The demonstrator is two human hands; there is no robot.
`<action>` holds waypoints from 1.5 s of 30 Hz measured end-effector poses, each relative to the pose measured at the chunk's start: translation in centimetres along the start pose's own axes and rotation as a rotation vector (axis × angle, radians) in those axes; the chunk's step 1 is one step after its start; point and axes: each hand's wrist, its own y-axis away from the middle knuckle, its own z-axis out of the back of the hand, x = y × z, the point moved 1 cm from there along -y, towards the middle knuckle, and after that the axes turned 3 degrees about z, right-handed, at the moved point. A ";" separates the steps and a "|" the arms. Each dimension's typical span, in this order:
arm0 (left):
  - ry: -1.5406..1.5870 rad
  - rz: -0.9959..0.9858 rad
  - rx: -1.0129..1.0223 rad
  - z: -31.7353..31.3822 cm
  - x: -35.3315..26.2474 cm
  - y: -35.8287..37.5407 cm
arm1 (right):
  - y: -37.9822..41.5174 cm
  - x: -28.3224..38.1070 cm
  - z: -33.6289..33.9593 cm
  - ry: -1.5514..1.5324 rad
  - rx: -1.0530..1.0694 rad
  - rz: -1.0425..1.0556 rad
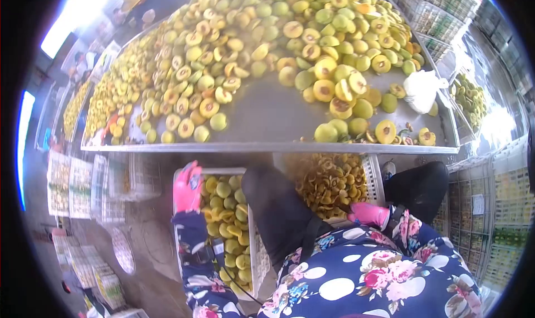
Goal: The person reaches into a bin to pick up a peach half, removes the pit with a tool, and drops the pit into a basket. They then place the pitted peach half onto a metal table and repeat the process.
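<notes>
Left hand (188, 187) in pink glove rested on white crate (253, 257) of halved fruit (225, 206), grip unclear. Right hand (368, 213), at 3 o'clock, touched second crate (372, 179); grip unclear. Counter (267, 117) above.

gloved left hand (188, 187), fruit crate (228, 229); right hand (368, 213)

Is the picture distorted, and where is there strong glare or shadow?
Head view: fisheye bends the metal table edge, corners are black. Glare whitens the upper left and washes over the fruit halves. Shadow lies under the table, where the left hand and right hand, in pink gloves, rest at the crates.
</notes>
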 end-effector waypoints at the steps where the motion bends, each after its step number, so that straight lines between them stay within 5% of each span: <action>1: -0.007 -0.038 0.069 -2.8 -1.8 -2.2 | 1.1 1.2 0.6 -0.188 -0.074 -0.036; 6: -0.307 -0.338 0.268 -16.9 -5.5 -12.3 | 5.1 2.5 3.0 -0.573 -0.238 -0.105; 11: -0.651 -0.260 0.141 -29.0 -2.6 -20.8 | 7.4 0.4 3.6 -1.014 -0.365 -0.111; 13: -0.837 -0.219 0.101 -31.1 -2.3 -20.6 | 7.7 1.5 4.5 -0.969 -0.454 -0.100; 16: -0.667 -0.121 0.091 -31.1 -1.5 -21.4 | 7.0 2.1 4.9 -0.880 -0.627 -0.086; 17: -0.333 0.179 0.196 -30.5 -2.7 -19.2 | 6.8 2.7 5.3 -0.833 -0.696 -0.064; 19: 0.020 0.155 0.118 -28.6 -1.3 -18.5 | 6.0 3.2 5.2 -0.789 -0.760 -0.009; 20: 0.386 0.391 0.280 -26.7 -1.1 -17.5 | 5.8 3.1 5.0 -0.800 -0.704 -0.005; 22: 0.715 0.404 0.425 -24.2 -2.7 -13.0 | 5.4 3.3 6.1 -0.818 -0.597 0.003; 28: 0.601 0.360 0.680 -22.0 -5.8 3.3 | 5.9 6.5 7.5 -1.388 -0.245 0.126; 31: 0.355 0.315 0.513 -24.2 -3.8 7.9 | 5.8 7.6 7.4 -1.372 -0.181 0.121; 40: 0.296 0.192 0.684 -27.0 -0.1 10.2 | 5.9 9.1 6.3 -1.269 -0.049 0.203; 43: 0.969 0.594 0.790 -25.5 -1.9 11.1 | 6.5 9.1 6.7 -1.275 -0.145 0.243; 45: 1.013 0.661 0.695 -25.0 -1.6 11.0 | 6.5 9.3 6.4 -1.228 -0.177 0.196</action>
